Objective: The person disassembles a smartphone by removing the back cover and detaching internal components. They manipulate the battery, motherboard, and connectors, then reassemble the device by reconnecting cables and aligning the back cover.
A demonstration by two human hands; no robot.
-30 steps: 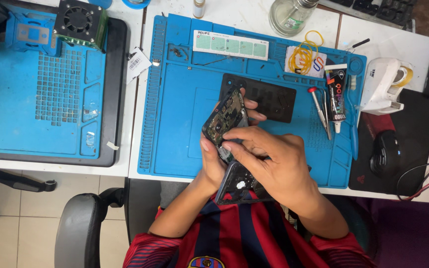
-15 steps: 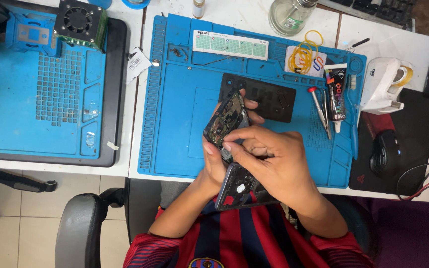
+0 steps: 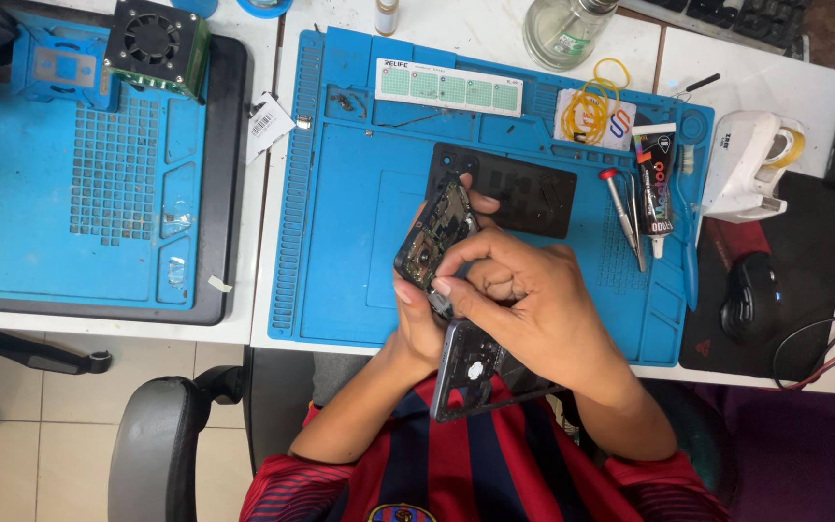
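Opened phone (image 3: 442, 290) held tilted above the near edge of the blue mat (image 3: 340, 242), its upper end over the mat and its lower end over the person's lap. The left hand (image 3: 417, 324) is closed around the phone from below, fingertips showing at its upper right edge. The right hand (image 3: 524, 300) lies over the phone's middle, its grip pinched shut with thumb and forefinger pressed to the phone's left side; whether a small tool sits between them cannot be told. Just beyond the phone, a black panel (image 3: 524, 198) lies flat on the mat. To the right, on the mat, lie a screwdriver (image 3: 620, 208) and a glue tube (image 3: 656, 184), side by side. The mat rests on a white table (image 3: 263, 290).
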